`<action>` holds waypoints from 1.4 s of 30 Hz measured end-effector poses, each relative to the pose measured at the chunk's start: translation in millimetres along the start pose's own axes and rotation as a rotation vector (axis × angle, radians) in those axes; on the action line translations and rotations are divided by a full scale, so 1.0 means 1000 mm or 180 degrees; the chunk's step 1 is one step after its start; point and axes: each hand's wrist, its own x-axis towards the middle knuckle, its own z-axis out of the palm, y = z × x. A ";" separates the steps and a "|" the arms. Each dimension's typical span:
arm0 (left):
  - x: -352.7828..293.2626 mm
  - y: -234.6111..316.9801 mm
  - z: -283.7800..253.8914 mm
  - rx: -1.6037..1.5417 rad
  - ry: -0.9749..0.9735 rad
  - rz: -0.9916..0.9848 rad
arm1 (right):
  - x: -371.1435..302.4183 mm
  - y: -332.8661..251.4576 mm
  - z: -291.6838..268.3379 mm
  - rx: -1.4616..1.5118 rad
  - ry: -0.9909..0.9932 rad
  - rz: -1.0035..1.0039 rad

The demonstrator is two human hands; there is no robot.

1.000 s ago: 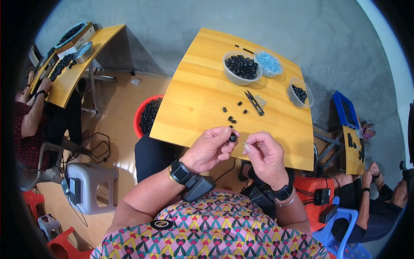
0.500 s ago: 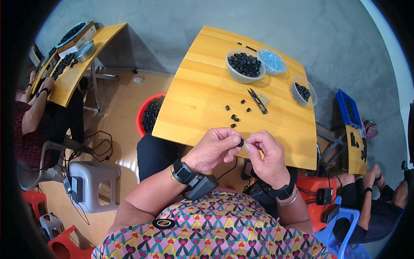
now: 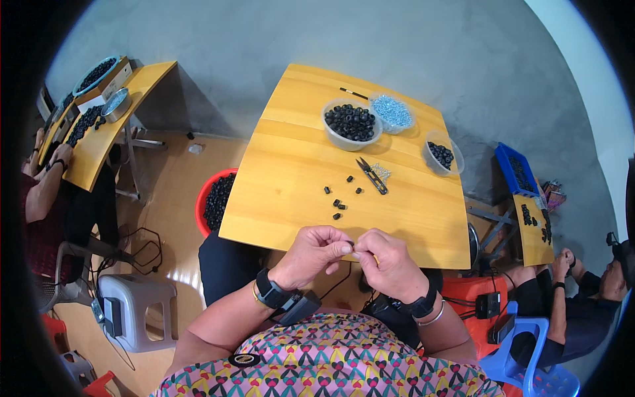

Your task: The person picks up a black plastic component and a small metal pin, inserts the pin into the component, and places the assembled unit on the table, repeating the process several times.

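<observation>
Close together at the table's near edge, my left hand [image 3: 311, 257] and my right hand [image 3: 391, 263] meet at the fingertips. Between the thumb and finger of the left is a small black cylindrical piece [image 3: 350, 243], mostly covered. The right hand's fingers are pinched against it; whatever they grip is too small or hidden to make out. Several loose black pieces [image 3: 337, 204] lie on the table just beyond. Past them rest black thread snips [image 3: 372, 176] beside a small heap of silvery bits [image 3: 381, 173].
On the wooden table [image 3: 278, 178] stand a tub of black pieces [image 3: 350, 144], a tub of light-blue bits [image 3: 411, 126], a smaller black-filled tub [image 3: 456, 165] and a pen [image 3: 353, 93]. A red basin [image 3: 200, 210] sits left below. Other people work at tables either side.
The view has tilted, so the table sits lower and further left. My right hand has turned and closed in over the black piece, which is now more hidden. The left keeps its pinch.
</observation>
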 end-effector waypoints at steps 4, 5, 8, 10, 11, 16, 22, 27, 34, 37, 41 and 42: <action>0.001 0.002 0.001 -0.0003 -0.0080 -0.0038 | 0.000 -0.002 -0.002 0.0114 -0.0061 0.0095; 0.002 0.002 0.000 -0.0008 -0.0100 -0.0037 | 0.001 -0.001 -0.002 0.0269 -0.0118 0.0316; 0.004 0.000 -0.005 0.0080 -0.0192 -0.0113 | 0.004 0.002 0.001 0.0464 -0.0172 0.0458; 0.007 -0.003 -0.009 -0.0412 -0.0324 -0.0361 | 0.006 0.010 0.000 0.0510 -0.0175 0.0385; 0.009 -0.005 -0.013 -0.0438 -0.0336 -0.0362 | 0.010 0.021 -0.001 0.0549 -0.0192 0.0503; 0.019 -0.002 -0.028 -0.0279 0.0024 0.0030 | 0.036 0.107 -0.032 -0.0676 0.0606 0.0986; 0.028 -0.004 -0.050 -0.0329 0.0134 0.0403 | 0.047 0.138 -0.029 -0.1726 -0.0049 0.1481; 0.032 -0.007 -0.054 -0.0372 0.0104 0.0317 | 0.052 0.141 -0.026 -0.1623 -0.0235 0.1996; 0.033 -0.005 -0.052 -0.0453 0.0064 0.0299 | 0.056 0.140 -0.037 -0.1320 -0.0098 0.1907; 0.033 -0.005 -0.052 -0.0433 0.0053 0.0288 | 0.058 0.140 -0.030 -0.1487 0.0216 0.1297; 0.032 -0.003 -0.051 -0.0423 0.0054 0.0283 | 0.059 0.138 -0.025 -0.1846 -0.0109 0.1190; 0.032 -0.003 -0.051 -0.0394 0.0077 0.0277 | 0.059 0.137 -0.025 -0.1846 -0.0152 0.1221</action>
